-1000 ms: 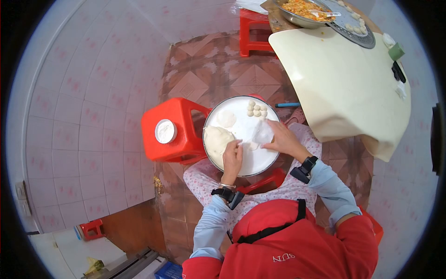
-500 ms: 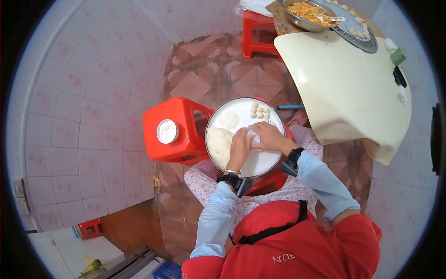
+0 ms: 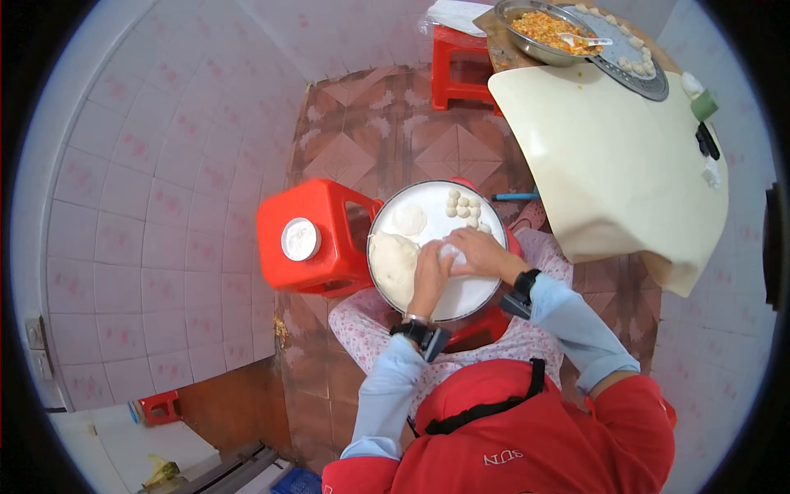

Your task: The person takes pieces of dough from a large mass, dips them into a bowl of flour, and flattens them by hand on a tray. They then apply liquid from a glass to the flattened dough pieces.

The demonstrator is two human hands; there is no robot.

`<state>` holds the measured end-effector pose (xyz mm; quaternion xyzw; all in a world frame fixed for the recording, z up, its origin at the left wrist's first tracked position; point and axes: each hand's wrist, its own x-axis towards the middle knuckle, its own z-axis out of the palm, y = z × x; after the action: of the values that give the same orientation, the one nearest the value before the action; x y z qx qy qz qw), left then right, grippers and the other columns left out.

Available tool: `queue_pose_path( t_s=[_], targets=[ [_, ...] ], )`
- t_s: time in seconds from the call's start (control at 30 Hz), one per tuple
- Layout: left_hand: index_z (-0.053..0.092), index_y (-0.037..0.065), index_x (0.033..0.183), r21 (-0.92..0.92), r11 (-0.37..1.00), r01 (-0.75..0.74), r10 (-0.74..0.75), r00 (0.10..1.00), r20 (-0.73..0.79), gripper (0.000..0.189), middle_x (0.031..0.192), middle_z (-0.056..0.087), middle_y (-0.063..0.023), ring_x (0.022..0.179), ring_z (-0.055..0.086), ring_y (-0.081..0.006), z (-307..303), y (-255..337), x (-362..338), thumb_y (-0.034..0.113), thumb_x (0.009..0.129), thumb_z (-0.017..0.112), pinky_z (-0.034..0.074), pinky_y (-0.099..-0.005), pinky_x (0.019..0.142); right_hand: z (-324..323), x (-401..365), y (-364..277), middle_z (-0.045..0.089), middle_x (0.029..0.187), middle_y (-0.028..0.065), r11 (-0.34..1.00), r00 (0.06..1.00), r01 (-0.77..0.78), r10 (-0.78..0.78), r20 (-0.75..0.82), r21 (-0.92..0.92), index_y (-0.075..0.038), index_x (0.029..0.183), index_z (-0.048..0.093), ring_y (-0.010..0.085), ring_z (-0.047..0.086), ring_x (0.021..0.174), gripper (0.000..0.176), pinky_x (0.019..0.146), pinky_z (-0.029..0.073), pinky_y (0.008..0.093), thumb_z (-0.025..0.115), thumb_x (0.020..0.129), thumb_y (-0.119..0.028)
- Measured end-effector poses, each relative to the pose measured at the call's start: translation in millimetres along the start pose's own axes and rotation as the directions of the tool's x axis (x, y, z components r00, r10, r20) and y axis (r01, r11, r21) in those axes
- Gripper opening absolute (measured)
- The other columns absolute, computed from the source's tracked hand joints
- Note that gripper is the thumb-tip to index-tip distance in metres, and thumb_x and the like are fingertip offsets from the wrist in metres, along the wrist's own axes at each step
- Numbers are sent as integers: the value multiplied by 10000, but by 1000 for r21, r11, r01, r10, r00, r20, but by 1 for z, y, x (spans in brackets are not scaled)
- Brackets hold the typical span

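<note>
My left hand (image 3: 429, 276) and my right hand (image 3: 481, 250) meet over the round white tray (image 3: 461, 303). Between them is a small whitish, partly see-through piece (image 3: 452, 254), with fingers of both hands curled round it; what it is made of cannot be made out. A large lump of dough (image 3: 393, 265) lies just left of my left hand. Beyond it rests a flat round of dough (image 3: 409, 220). Several small dough balls (image 3: 462, 203) sit at the far right of the tray, some close to my right fingers.
A red stool (image 3: 306, 272) at the left bears a bowl of white powder (image 3: 301, 239). At the right stands a table with a cream cover (image 3: 617, 165), a metal bowl of filling (image 3: 547, 37) and a round tray with dough pieces (image 3: 638, 82). Another red stool (image 3: 442, 70) is behind.
The view has shifted slightly, so most things appear a little lower. Both hands stay together around the whitish piece, with small finger movements.
</note>
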<state>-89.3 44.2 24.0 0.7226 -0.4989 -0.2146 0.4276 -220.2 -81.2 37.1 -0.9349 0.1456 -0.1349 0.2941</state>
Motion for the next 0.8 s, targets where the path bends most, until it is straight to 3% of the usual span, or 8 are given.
queue_pose_path(
  t_s=[0.17, 0.3, 0.53, 0.57, 0.6, 0.7, 0.77, 0.8],
  targets=[
    [533, -7, 1159, 42, 995, -92, 95, 993, -75, 389, 1142, 553, -220, 1096, 525, -391, 5, 18, -46, 106, 816, 677, 418, -431, 961, 5, -42, -24, 535, 1216, 163, 991, 992, 99, -105, -65, -90, -24, 1247, 501, 338, 513, 1131, 741, 930, 449, 424, 768, 688, -431],
    [536, 5, 1159, -4, 994, -114, 113, 992, -52, 384, 1128, 558, -216, 1066, 539, -394, 1, 4, -12, 115, 819, 676, 441, -429, 925, 6, -19, -11, 535, 1223, 155, 997, 997, -73, 73, 8, 13, -31, 1270, 496, 333, 518, 1129, 767, 928, 450, 437, 784, 669, -409],
    [564, 7, 1187, -24, 982, 186, -183, 980, 83, 336, 1060, 631, -163, 872, 648, -289, -2, -7, 5, 180, 904, 620, 531, -367, 746, -13, -11, -20, 577, 1179, 195, 975, 978, -26, 71, 196, -221, -51, 1387, 428, 346, 550, 1106, 922, 909, 432, 456, 813, 627, -405],
    [570, 6, 1186, -310, 892, 329, -310, 944, 110, 323, 1066, 640, -139, 859, 655, -240, -3, -10, 0, 177, 915, 607, 542, -333, 707, -14, -14, -19, 577, 1179, 195, 976, 978, -28, 72, 198, -218, -51, 1387, 428, 346, 550, 1106, 922, 909, 432, 456, 813, 627, -405],
    [577, 6, 1186, -560, 702, 440, -420, 891, 173, 311, 1072, 649, -115, 845, 662, -191, -7, -12, -4, 175, 926, 594, 552, -298, 669, -14, -17, -16, 584, 1168, 194, 983, 987, -81, 102, 124, -162, -41, 1401, 399, 346, 566, 1081, 966, 906, 442, 446, 824, 615, -407],
    [590, 19, 1181, -559, 722, 407, -455, 889, 60, 282, 1082, 649, -74, 875, 656, -148, -16, -14, -6, 164, 940, 566, 557, -257, 649, -20, -24, -2, 563, 1242, 220, 973, 974, -226, 225, -25, -40, -20, 1423, 339, 361, 570, 1128, 1024, 949, 448, 425, 834, 616, -409],
    [610, 17, 1152, -507, 752, 421, -463, 885, 50, 258, 1079, 658, -118, 852, 666, -187, -14, -18, -11, 143, 933, 562, 553, -292, 669, -33, -24, 6, 527, 1307, 243, 831, 852, -481, 518, -74, 279, -10, 1415, 346, 366, 535, 1203, 999, 991, 436, 415, 826, 635, -409],
    [619, 16, 1130, -310, 861, 404, -402, 913, 71, 244, 1064, 655, -149, 841, 666, -232, -7, -33, -16, 122, 917, 564, 547, -322, 693, -36, -25, 11, 508, 1324, 261, 757, 813, -536, 582, -13, 374, -9, 1407, 355, 374, 521, 1222, 977, 1004, 428, 413, 818, 646, -411]
  ],
)
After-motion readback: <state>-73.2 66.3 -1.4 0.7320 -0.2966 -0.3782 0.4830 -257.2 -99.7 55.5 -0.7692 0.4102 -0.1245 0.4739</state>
